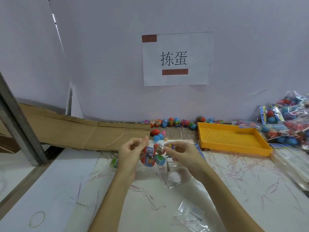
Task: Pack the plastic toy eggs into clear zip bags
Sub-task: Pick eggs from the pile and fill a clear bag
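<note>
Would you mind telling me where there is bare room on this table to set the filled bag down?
The yellow tray is bare inside. The white tabletop left of the left hand, below the cardboard, is open too. It is crowded on the right, where packed bags pile up, and along the wall with the row of eggs. Empty bags lie under the right hand.

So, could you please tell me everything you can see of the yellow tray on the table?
The yellow tray is a shallow rectangular tray, plastic by its look, with a low raised rim and a floor perforated by a fine grid of small holes. It lies flat on the table, to the right of both hands and near the wall, and holds nothing visible. A row of toy eggs stands behind its left corner, and filled clear bags are piled beside its right end. Neither hand touches it.
</note>
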{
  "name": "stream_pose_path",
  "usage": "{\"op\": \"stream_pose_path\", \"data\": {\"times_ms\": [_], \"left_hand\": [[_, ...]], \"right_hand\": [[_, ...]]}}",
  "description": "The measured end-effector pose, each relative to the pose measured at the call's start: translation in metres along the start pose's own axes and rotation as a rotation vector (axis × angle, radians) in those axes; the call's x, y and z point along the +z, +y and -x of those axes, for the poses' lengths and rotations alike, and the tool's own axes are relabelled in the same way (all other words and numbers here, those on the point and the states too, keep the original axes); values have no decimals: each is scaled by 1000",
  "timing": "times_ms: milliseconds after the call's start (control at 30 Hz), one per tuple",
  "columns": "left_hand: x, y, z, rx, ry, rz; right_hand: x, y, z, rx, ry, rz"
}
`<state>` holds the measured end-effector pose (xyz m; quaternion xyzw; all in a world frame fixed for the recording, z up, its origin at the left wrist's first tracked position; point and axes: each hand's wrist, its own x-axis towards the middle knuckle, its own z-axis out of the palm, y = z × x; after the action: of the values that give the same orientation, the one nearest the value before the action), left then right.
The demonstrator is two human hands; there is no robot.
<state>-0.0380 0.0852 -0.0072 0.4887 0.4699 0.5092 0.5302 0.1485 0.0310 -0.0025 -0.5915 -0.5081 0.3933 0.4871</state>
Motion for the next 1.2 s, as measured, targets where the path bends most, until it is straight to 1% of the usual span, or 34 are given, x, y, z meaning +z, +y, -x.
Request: {"op": "stream_pose_path", "data": {"times_ms": [100, 200, 233, 367, 433, 567, 633, 700, 767, 800, 867, 933, 1000, 1067, 1133, 1200], "left_hand": [[0, 2, 0, -92, -28, 148], [4, 1, 2, -136, -54, 243], [5, 1, 2, -140, -50, 252], [2, 0, -3, -102, 14, 264], [0, -1, -5, -102, 22, 268], [-2, 2, -5, -71, -62, 182], [-4, 4, -3, -34, -135, 81], [-5, 7, 0, 26, -239, -4], [-4, 7, 4, 118, -354, -70], [-2, 7, 5, 172, -375, -117], [0, 7, 7, 274, -339, -210], [3, 6, 7, 353, -256, -271], [6, 3, 5, 387, -178, -274], [8, 0, 4, 376, -137, -209], [9, -4, 2, 337, -98, -121], [8, -6, 0, 269, -48, -13]], "right_hand": [[-2, -3, 0, 7, 1, -57], [-2, -7, -2, -26, 122, -58], [0, -7, -1, -24, 135, -75], [0, -7, 3, 104, -19, -134], [-3, -6, 3, 162, -47, -178], [-7, -7, 2, 184, -37, -289], [-12, -10, 2, 193, -75, -448], [-16, -13, 2, 199, -162, -627], [-17, -11, 2, 170, -185, -647], [-16, -12, 2, 164, -174, -629], [-15, -12, 1, 163, -127, -610], [-14, -12, 1, 140, -37, -612], [-13, -11, -1, 65, 68, -560], [-7, -12, -1, -3, 118, -454], [-4, -9, -1, -13, 88, -378], [-4, -8, 1, 53, -19, -326]]}}
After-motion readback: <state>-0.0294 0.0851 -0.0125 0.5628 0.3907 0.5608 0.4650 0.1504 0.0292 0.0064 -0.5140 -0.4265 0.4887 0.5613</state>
